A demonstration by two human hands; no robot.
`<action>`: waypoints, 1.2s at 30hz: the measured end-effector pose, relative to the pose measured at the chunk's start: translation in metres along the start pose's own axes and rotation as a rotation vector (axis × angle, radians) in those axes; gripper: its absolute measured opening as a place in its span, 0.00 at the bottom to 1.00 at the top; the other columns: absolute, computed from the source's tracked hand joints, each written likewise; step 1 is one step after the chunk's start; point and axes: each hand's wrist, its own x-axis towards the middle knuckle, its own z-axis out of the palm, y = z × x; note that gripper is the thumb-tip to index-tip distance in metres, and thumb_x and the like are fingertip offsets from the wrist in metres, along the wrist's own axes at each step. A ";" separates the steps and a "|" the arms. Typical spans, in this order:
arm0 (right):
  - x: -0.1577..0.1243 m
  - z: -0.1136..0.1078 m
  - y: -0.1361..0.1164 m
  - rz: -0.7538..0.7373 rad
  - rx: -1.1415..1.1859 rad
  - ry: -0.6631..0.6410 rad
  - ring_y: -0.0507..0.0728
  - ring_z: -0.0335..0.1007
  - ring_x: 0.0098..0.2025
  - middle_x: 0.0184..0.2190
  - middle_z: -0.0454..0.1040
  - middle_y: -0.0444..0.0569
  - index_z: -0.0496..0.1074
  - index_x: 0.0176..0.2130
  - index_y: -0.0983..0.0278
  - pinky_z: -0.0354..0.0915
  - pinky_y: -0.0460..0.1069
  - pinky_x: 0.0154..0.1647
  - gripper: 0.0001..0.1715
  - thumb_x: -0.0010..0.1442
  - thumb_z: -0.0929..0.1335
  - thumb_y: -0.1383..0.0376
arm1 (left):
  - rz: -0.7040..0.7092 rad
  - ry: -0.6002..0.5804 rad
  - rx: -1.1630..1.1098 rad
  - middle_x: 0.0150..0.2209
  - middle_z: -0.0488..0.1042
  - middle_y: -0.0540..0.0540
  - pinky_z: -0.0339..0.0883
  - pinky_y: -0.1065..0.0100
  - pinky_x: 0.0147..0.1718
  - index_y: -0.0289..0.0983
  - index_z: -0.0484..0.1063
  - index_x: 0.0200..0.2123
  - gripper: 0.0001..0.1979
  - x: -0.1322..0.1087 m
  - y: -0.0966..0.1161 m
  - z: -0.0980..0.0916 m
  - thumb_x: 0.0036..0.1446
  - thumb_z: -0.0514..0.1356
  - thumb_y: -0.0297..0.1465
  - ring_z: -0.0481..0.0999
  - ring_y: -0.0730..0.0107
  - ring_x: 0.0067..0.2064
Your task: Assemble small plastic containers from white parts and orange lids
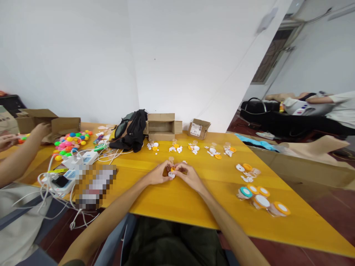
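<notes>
In front of me, over the middle of the table, my left hand [160, 173] pinches a small white round piece [171, 175]. The fingers of my right hand [189, 175] are closed on an orange ring [173, 169] right against it. Fingers cover part of both pieces, so I cannot tell whether they are joined. Just beyond my hands stands a small clear cup [171, 159]. To its right lie some tiny white parts [185, 162].
Groups of white parts, orange rings and clear cups [195, 143] line the far side. Lidded clear jars [260, 201] stand on the right. Left are a power strip [90, 157], cables, colourful balls [69, 144] and a co-worker's arm [24, 155]. Cardboard boxes [161, 135] and a black bag [133, 129] stand behind.
</notes>
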 end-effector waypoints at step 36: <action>-0.004 0.005 0.003 -0.187 -0.216 -0.083 0.56 0.73 0.41 0.37 0.75 0.47 0.74 0.29 0.60 0.67 0.51 0.45 0.06 0.59 0.71 0.65 | 0.027 -0.039 -0.130 0.34 0.63 0.51 0.62 0.68 0.38 0.39 0.59 0.36 0.20 0.002 0.004 -0.002 0.52 0.65 0.43 0.63 0.72 0.34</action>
